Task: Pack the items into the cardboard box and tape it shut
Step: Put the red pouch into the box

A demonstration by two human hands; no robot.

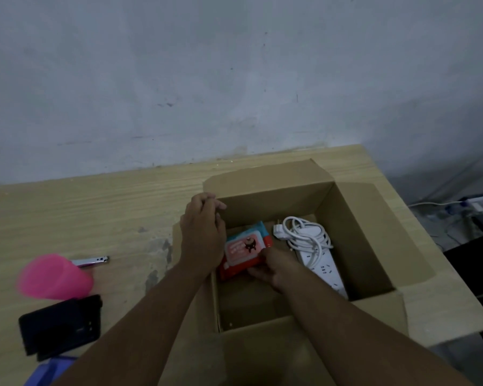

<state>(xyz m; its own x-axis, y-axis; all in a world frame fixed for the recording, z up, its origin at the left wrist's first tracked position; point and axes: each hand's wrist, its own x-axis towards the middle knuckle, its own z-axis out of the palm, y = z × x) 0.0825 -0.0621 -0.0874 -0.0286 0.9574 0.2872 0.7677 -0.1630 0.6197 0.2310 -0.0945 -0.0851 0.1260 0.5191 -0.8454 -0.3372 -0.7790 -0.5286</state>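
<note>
Table (pixel 95 207) carries the cardboard box (pixel 268 201), its flaps folded out so the opening is unobstructed. Power strip (pixel 321 263) is laid along the right wall with its cable coiled, freeing the left half for the wipes pack (pixel 246 246). The pack is pinched at its near edge by the right hand (pixel 265 268), low inside the box. Left hand (pixel 201 235) is held relaxed at the left wall with nothing grasped, probably as a guide. Pink cup (pixel 53 277), black case (pixel 59 327) and nail clipper (pixel 92 261) lie unpacked on the table at left.

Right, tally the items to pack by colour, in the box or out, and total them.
Pink: 1, cup
Black: 1, pouch
Silver: 1, clipper
White: 1, power strip
Red: 1, wipes pack
Total: 5
Blue thing at the lower edge: cut off, not counted.
</note>
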